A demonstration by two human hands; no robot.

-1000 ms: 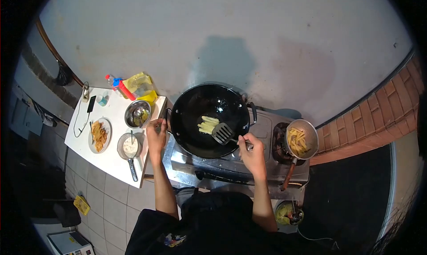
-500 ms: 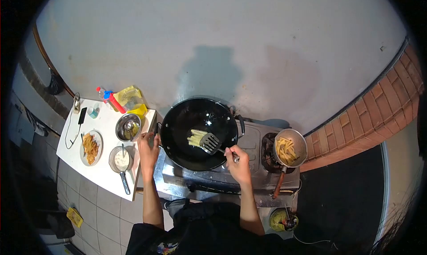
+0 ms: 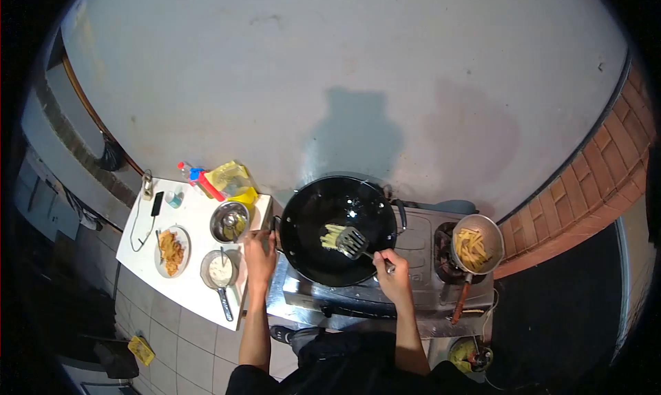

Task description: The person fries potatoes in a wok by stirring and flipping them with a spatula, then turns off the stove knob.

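Note:
A large black wok (image 3: 323,274) sits on the stove. In it lies a small bunch of pale green-white sticks (image 3: 331,235), perhaps cut vegetables. My right hand (image 3: 393,274) is closed round the handle of a slotted metal spatula (image 3: 352,243), whose head rests against the right side of the sticks. My left hand (image 3: 259,257) is closed at the wok's left handle (image 3: 277,231), its fingertips partly hidden there.
Right of the wok, a saucepan (image 3: 497,250) with cut fries stands on another burner. On the white table (image 3: 196,292) at left are a steel bowl (image 3: 219,216), a pot of white batter (image 3: 220,269), a plate of fried food (image 3: 171,250), a phone (image 3: 158,203), bottles and a yellow packet (image 3: 233,181).
The whole view has shifted, so the scene sits lower and further right. Both hands keep their holds; the spatula stays against the sticks with little visible movement.

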